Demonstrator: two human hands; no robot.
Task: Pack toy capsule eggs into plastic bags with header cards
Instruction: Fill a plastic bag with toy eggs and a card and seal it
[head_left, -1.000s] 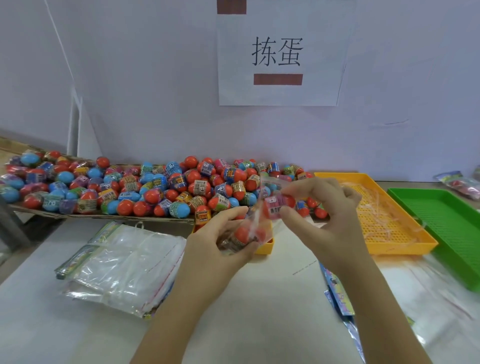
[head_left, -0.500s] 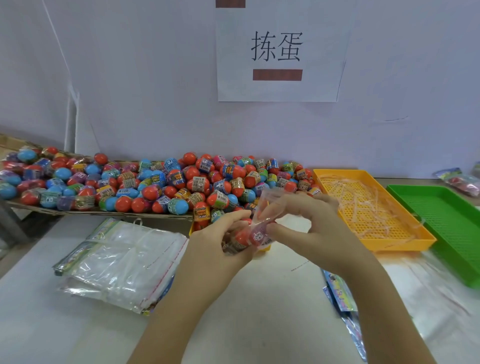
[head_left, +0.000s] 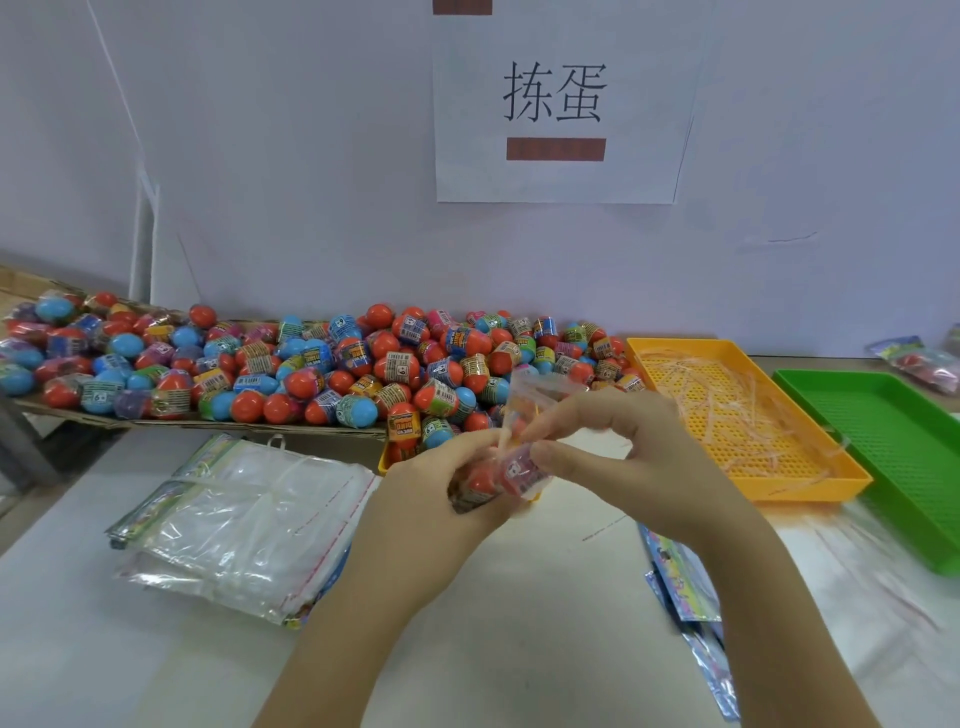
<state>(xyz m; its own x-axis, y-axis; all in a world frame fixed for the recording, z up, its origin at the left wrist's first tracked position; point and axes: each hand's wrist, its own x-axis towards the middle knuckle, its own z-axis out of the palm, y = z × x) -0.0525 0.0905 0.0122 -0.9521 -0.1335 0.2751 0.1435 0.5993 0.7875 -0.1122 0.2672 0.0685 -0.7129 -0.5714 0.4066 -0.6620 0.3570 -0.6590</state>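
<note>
A paper sign (head_left: 558, 104) hangs on the wall (head_left: 311, 156), orange tray (head_left: 810, 491) beside green tray (head_left: 893, 441).

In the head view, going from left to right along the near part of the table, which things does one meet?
One meets: stack of empty plastic bags → left hand → bag with eggs, held by both hands → right hand → orange tray → green tray.

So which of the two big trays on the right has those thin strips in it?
The orange tray, next to the egg pile; the green tray beside it shows bare mesh.
</note>
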